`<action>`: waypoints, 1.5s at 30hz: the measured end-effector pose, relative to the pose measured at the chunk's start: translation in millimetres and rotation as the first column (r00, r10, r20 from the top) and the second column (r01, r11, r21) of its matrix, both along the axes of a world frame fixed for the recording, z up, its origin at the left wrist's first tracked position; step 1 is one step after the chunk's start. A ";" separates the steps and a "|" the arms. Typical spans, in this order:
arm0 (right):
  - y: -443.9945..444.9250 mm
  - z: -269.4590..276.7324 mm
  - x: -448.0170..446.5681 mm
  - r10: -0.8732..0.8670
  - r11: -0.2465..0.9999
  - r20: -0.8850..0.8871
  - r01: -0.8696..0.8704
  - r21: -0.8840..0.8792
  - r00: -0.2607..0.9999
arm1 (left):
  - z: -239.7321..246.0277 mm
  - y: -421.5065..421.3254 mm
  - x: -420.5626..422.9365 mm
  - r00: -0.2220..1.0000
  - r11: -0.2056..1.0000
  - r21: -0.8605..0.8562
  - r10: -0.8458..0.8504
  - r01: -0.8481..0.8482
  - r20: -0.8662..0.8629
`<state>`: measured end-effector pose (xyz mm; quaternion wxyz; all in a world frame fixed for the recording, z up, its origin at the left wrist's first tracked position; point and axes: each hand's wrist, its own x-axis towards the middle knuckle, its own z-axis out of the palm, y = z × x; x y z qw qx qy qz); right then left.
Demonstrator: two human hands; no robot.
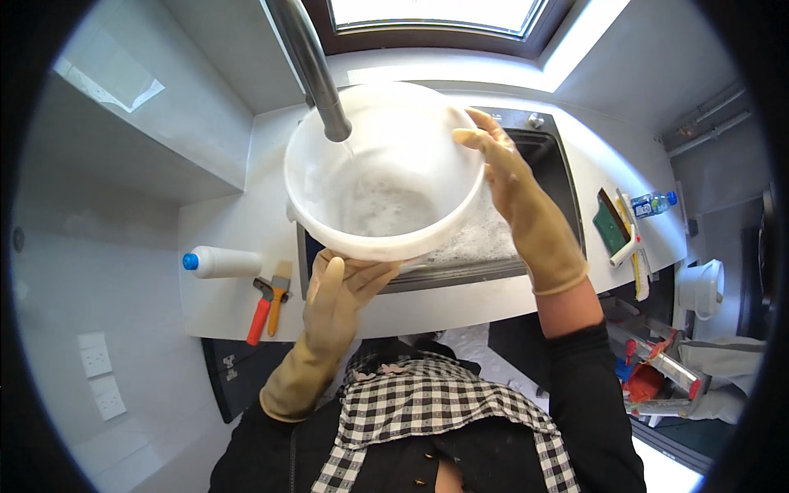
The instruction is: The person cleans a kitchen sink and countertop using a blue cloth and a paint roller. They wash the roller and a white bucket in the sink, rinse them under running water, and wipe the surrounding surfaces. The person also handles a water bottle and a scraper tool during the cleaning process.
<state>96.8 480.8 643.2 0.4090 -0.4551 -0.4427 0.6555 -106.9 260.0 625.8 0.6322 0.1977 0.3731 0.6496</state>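
Observation:
A white plastic bucket [376,243] is tilted under the metal faucet [336,120], from which a thin stream of water falls into it. Foamy water lies at the bottom of the bucket. In a tan rubber glove, my left hand [342,296] supports the bucket from below at its near side. My right hand [505,166], gloved alike, grips the rim on the right, thumb inside. Beneath the bucket is a dark sink [545,166] with suds in it.
Left of the sink lie a white bottle with a blue cap [228,262], a red-handled scraper [259,320] and a paintbrush [277,302]. To the right are a green squeegee-like tool [610,225] and a plastic water bottle [650,204]. A window frame [431,46] stands behind.

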 end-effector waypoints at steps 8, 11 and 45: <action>-28.7 48.1 38.3 0.091 0.980 0.203 -0.052 -0.192 0.975 | 35.7 -2.8 -9.4 0.940 0.978 0.130 -0.193 0.161 0.283; -33.0 41.0 34.2 0.166 0.974 0.256 -0.118 -0.192 0.952 | 40.4 -12.2 -17.9 0.934 0.982 0.118 -0.176 0.146 0.311; -87.1 69.3 39.9 -0.183 0.981 0.521 0.120 0.153 0.834 | -142.5 98.0 98.1 0.834 0.694 -0.496 -0.292 0.521 0.467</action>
